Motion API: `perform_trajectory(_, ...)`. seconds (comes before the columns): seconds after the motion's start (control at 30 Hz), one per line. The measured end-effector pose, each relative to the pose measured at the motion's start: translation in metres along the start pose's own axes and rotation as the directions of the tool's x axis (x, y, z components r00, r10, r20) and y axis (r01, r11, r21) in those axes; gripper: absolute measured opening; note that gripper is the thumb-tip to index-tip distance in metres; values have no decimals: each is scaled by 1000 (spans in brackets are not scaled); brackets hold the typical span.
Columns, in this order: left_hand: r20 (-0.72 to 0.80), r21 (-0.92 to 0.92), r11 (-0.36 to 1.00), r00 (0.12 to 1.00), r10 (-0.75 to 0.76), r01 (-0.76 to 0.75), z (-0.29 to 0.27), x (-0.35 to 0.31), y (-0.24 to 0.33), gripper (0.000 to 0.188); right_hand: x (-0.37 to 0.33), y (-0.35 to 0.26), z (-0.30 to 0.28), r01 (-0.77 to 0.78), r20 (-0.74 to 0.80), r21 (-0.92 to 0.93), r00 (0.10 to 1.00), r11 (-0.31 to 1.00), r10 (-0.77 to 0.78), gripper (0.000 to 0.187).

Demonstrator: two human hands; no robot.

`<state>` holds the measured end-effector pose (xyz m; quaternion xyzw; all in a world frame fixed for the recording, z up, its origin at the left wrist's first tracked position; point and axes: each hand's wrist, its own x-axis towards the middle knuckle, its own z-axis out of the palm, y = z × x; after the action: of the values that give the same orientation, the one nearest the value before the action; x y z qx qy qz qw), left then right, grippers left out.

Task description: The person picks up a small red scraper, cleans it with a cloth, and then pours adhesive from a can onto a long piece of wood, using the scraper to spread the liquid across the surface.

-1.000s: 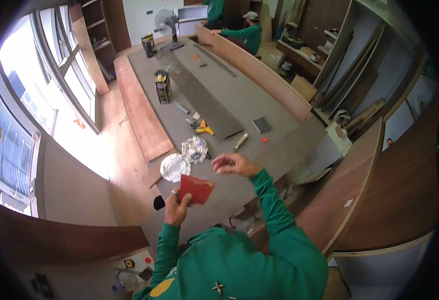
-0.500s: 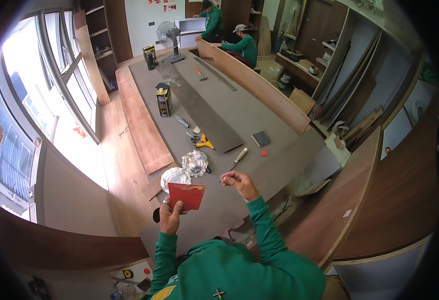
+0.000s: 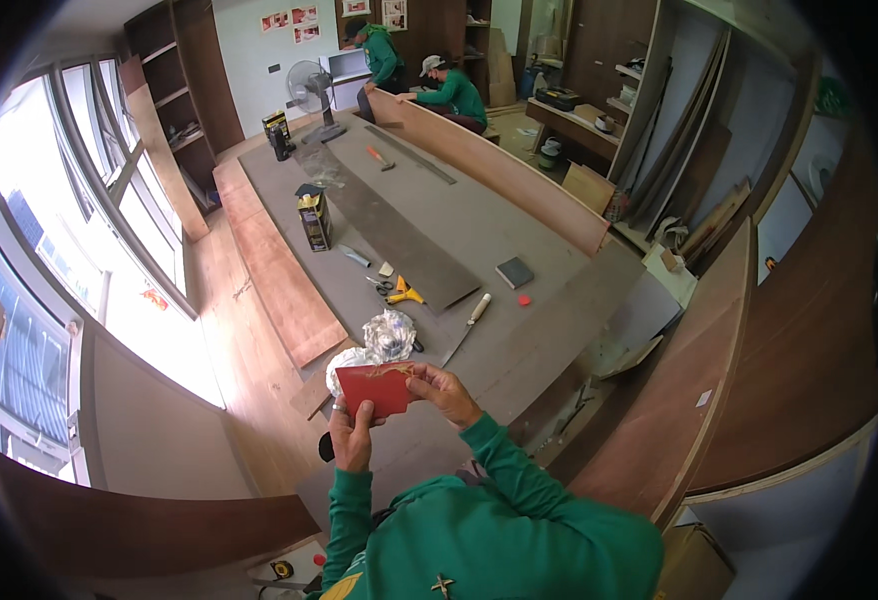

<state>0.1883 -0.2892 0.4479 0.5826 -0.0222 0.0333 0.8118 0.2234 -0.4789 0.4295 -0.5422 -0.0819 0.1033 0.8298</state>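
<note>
I hold a flat red envelope-like packet (image 3: pixel 377 389) in front of me with both hands. My left hand (image 3: pixel 351 437) grips its lower left corner from below. My right hand (image 3: pixel 441 389) pinches its right edge, fingers curled over the top. Both sleeves are green. Just beyond the packet lie two crumpled clear plastic bags (image 3: pixel 387 337) on the grey board (image 3: pixel 519 215).
On the grey board lie a chisel-like tool (image 3: pixel 467 327), yellow-handled scissors (image 3: pixel 399 291), a small dark block (image 3: pixel 515 272), a red cap (image 3: pixel 524 299) and a yellow-black box (image 3: pixel 315 220). Wood planks (image 3: pixel 284 285) lie left. Two people in green work at the far end beside a fan (image 3: pixel 313 95).
The packet has come down and closer to my chest. My right hand, apart from it a second ago, now grips its right edge.
</note>
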Motion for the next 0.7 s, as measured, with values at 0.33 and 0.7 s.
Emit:
perform_trajectory(0.33,-43,94,991,995,95,-90,3,-8,-3,32,-8,-1,13,68,-67,-48,995,996,-71,20)
perform_trajectory(0.7,-83,-6,996,993,85,-85,9,3,-5,24,0,-13,13,19,-90,-119,996,993,-30,17)
